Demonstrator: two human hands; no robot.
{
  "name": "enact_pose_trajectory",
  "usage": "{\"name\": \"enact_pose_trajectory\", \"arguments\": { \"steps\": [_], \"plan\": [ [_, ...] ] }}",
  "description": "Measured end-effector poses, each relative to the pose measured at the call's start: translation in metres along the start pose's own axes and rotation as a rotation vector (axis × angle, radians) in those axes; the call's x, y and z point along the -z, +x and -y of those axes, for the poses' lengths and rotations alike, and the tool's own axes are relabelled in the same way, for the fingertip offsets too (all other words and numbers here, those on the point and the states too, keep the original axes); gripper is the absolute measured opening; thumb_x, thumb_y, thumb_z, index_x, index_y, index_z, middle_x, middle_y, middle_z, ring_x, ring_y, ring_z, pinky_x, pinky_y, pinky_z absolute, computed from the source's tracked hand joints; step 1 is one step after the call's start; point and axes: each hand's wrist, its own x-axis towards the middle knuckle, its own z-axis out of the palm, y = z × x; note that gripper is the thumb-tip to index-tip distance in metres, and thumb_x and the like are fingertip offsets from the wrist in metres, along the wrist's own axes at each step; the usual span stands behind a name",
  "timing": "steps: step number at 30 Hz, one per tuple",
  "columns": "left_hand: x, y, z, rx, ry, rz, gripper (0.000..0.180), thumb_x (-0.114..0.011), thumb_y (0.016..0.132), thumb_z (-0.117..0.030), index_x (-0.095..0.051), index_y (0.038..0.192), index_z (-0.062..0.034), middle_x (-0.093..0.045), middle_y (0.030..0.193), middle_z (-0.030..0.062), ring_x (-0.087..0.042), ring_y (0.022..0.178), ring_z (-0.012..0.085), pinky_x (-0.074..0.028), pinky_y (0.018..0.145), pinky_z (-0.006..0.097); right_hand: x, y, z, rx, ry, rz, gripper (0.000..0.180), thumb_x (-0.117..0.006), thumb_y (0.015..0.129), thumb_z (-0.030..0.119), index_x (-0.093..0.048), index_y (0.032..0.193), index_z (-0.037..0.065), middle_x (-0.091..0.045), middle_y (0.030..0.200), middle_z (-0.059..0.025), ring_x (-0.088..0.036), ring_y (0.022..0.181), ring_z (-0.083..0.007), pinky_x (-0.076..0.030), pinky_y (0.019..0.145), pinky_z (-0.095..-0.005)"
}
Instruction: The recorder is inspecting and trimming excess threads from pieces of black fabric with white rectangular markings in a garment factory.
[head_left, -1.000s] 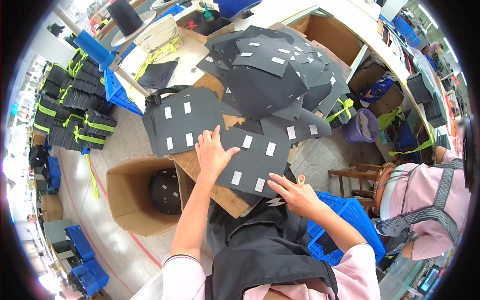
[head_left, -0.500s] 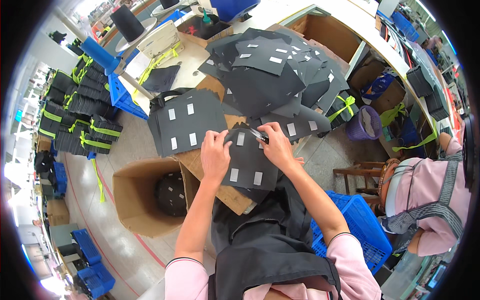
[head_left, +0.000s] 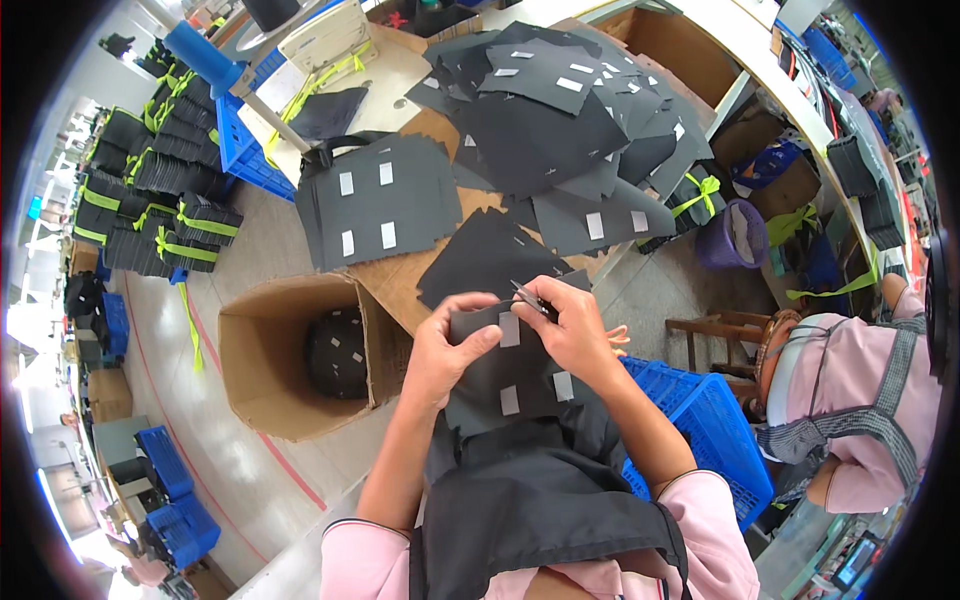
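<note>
Left hand pinches the dark grey fabric panel with white square stickers at table edge, right hand pinches thin tweezers on it; loose grip risks a crooked sticker.

Open cardboard box, blue crate, purple bucket.

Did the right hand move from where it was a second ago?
Yes. The right hand came up from the blue crate onto the dark fabric piece, beside the left hand.
</note>
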Motion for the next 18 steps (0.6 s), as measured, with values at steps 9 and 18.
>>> {"name": "enact_pose_trajectory", "arguments": {
  "steps": [9,18],
  "plan": [
    [-0.008,-0.016,0.000,0.157,-0.159,-0.043,0.017,-0.065,0.085,-0.018,-0.062,0.085,-0.0014,-0.057,0.074,-0.0018,-0.049,0.067,0.0046,-0.040,0.059,0.020,0.011,-0.048,-0.004,0.204,-0.207,-0.241,0.031,-0.063,0.069,-0.007,-0.061,0.097,0.006,-0.055,0.085,-0.0107,-0.059,0.066,-0.0221,-0.047,0.055,-0.0299],
    [-0.004,-0.022,0.003,0.123,-0.061,-0.012,0.018,-0.062,0.087,-0.019,-0.062,0.083,-0.0016,-0.056,0.072,-0.0030,-0.048,0.064,0.0038,-0.039,0.057,0.020,0.016,-0.048,0.004,0.343,-0.293,-0.140,0.030,-0.071,0.067,0.004,-0.058,0.094,0.006,-0.054,0.082,-0.0085,-0.056,0.061,-0.0255,-0.045,0.054,-0.0324]
  ]
}}
